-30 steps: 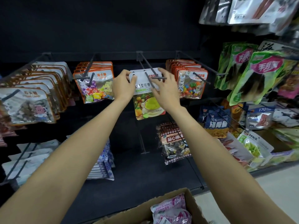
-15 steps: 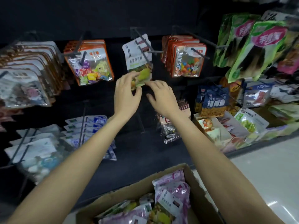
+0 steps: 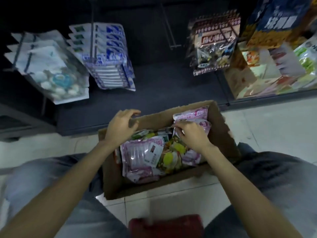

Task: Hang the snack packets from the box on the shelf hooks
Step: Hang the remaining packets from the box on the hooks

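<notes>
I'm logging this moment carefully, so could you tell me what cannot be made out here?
- Head view: whether the right hand actually pinches a packet; its fingertips are blurred.
- Lower packets in the box: buried under the top layer.
- Red object: cut by the bottom edge, blurred.

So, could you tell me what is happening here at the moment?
A person is restocking snack packets from a cardboard box on the floor in front of the shelf. Both hands are at the box: the right hand has its fingers curled down among the packets and seems to be picking one out, though the grip is blurred. The left hand hovers over the box's far left edge with fingers loosely spread, holding nothing. Other packets hang on hooks above.
</notes>
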{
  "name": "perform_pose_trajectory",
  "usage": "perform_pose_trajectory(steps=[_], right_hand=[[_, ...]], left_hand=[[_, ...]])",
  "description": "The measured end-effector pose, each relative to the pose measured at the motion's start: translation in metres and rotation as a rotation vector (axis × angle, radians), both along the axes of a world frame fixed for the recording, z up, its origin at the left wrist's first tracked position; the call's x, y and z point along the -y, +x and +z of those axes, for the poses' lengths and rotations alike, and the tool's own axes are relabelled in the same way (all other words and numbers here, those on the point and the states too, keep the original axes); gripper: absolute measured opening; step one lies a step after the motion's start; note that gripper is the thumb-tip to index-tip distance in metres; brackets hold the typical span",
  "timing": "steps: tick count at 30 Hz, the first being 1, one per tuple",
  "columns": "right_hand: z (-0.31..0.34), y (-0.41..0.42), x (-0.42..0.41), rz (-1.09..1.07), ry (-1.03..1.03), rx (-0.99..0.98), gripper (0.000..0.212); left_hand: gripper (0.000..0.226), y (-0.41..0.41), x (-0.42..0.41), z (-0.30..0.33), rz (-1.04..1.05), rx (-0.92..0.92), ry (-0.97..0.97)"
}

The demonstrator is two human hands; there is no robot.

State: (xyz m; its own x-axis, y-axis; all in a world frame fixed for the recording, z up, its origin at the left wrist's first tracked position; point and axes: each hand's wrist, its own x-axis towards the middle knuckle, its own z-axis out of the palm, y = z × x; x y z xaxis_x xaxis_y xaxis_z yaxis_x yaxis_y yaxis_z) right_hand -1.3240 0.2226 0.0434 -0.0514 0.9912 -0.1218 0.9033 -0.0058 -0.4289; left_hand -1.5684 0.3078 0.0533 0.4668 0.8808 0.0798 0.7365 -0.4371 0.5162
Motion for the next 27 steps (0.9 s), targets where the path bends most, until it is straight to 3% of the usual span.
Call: perform_pose_trajectory(steps=[7, 11, 15, 19, 22, 25, 27], right_hand=[[-0.093, -0.028, -0.005, 0.054, -0.25, 0.082, 0.033], [-0.138, -0.03, -0.02, 0.044, -0.388, 0.371, 0.041], [-0.174, -0.03, -0.031, 0.117, -0.517, 0.633, 0.045], [-0.193, -0.02, -0.039, 0.242, -0.558, 0.772, 0.045], [-0.188, -0.008, -0.045, 0.262, -0.544, 0.71, 0.036], [-0.161, 0.001, -0.044, 0.301, -0.48, 0.554, 0.033], [-0.138, 0.005, -0.038, 0.288, -0.415, 0.468, 0.031]], left_hand=[[0.059, -0.043, -0.013, -0.071, 0.184, -0.264, -0.205], [0.062, -0.052, -0.015, -0.096, 0.178, -0.327, -0.255], [0.06, -0.054, -0.018, -0.105, 0.199, -0.277, -0.228], [0.063, -0.052, -0.011, -0.112, 0.188, -0.269, -0.176], [0.064, -0.05, -0.003, -0.114, 0.195, -0.271, -0.134], [0.048, -0.039, 0.011, -0.114, 0.269, -0.158, 0.065], [0.037, -0.019, 0.026, -0.119, 0.24, -0.095, 0.064]])
